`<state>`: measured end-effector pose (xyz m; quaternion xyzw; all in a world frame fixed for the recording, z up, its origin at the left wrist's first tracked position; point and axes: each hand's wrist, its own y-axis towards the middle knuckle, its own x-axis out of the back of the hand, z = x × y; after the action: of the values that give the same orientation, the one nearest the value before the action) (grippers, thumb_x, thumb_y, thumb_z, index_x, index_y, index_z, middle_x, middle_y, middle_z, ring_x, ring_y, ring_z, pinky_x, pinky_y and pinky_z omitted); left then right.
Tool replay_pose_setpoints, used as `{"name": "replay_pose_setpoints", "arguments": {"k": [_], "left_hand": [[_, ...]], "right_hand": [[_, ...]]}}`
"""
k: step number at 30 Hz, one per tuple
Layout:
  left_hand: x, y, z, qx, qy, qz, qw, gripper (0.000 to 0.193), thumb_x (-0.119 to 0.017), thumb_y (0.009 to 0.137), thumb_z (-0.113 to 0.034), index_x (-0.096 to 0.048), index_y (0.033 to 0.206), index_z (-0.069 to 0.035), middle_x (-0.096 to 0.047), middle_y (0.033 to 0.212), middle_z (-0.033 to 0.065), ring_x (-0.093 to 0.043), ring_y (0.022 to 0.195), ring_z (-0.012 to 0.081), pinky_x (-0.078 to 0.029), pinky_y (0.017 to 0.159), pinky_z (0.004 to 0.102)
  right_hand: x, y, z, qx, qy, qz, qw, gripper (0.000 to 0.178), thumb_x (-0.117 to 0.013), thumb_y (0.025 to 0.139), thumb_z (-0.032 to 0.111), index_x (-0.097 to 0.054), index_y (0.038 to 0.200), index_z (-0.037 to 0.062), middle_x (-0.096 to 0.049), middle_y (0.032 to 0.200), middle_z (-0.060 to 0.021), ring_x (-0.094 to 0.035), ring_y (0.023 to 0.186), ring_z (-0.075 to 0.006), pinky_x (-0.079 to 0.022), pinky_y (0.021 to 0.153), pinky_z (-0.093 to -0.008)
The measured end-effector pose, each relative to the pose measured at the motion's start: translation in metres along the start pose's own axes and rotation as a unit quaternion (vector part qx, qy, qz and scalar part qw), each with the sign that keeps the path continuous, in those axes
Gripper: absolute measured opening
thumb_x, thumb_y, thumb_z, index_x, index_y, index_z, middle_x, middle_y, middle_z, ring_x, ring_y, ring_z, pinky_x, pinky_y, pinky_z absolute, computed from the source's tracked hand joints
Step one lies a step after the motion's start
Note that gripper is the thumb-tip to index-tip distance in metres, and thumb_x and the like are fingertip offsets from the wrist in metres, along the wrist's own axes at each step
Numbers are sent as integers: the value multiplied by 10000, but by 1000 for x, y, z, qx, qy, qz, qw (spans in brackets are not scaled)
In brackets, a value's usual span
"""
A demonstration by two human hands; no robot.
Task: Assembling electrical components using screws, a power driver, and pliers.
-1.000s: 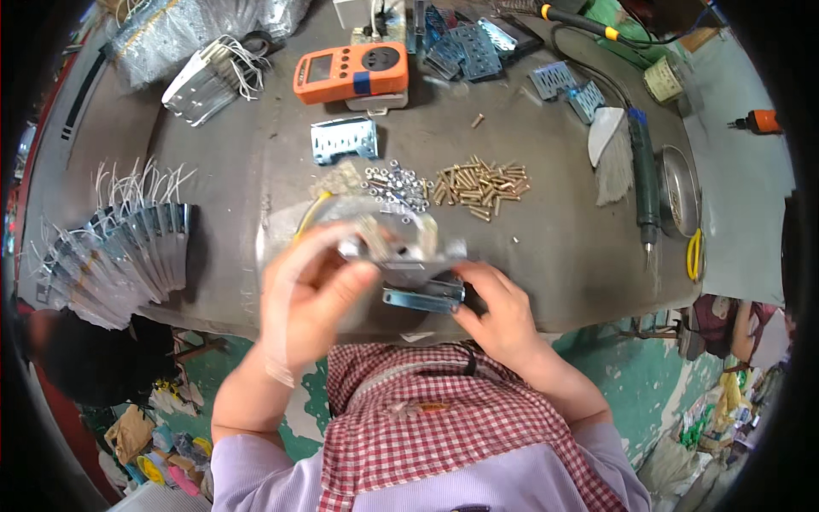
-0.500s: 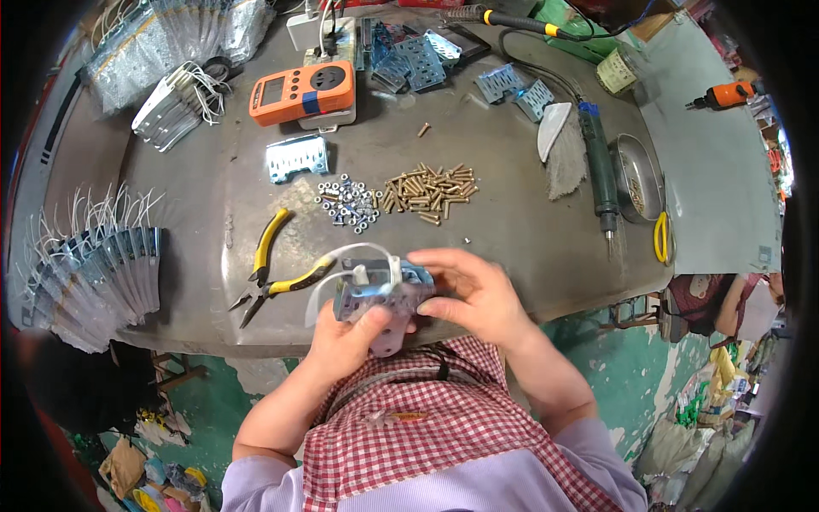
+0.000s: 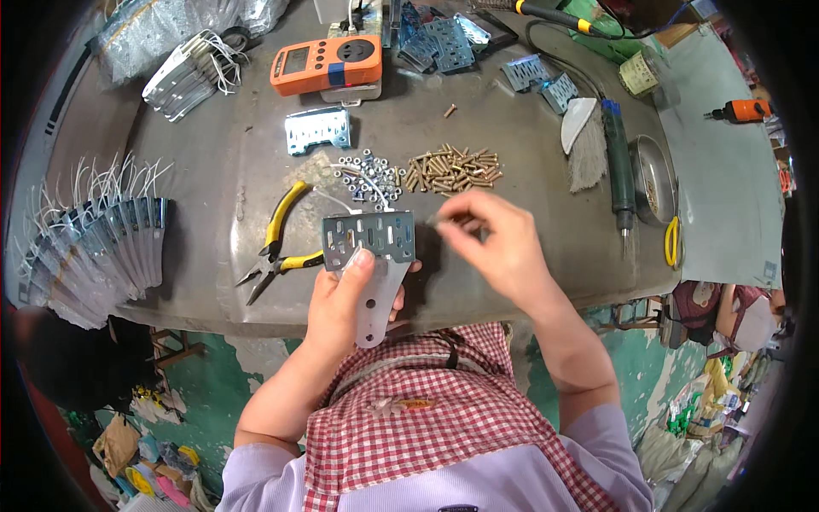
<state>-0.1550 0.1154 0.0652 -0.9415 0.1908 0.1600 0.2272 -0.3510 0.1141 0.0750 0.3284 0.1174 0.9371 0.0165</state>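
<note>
A fan of wired metal plates [image 3: 94,247] lies at the table's left edge, then yellow-handled pliers [image 3: 277,243]. The left hand [image 3: 341,294] grips a slotted metal bracket [image 3: 368,243] over the near table edge, thumb pressed on its face. The right hand [image 3: 495,243] hovers beside it, fingertips pinched on something small and blurred, near the pile of brass screws [image 3: 452,169].
</note>
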Motion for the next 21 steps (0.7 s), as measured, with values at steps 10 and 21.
{"name": "replay_pose_setpoints", "arguments": {"k": [10,21], "left_hand": [[-2,-4,8,-64,76,-20,995,339,-474,890,-336,-570,944,-15,-593,698,50,-558,588,118,-442,516,237],[10,-26,26,-202,317,63,924,337,-548,847,-269,-551,1025,17,-616,792,103,-600,687,171,-469,628,277]], "right_hand": [[-3,-21,25,-12,133,10,991,101,-631,743,45,-602,839,33,-563,749,-75,-578,679,-209,-449,581,-287],[-19,-39,4,-190,310,101,926,388,-775,633,158,-503,873,18,-563,719,-53,-545,695,-120,-445,623,-270]]}}
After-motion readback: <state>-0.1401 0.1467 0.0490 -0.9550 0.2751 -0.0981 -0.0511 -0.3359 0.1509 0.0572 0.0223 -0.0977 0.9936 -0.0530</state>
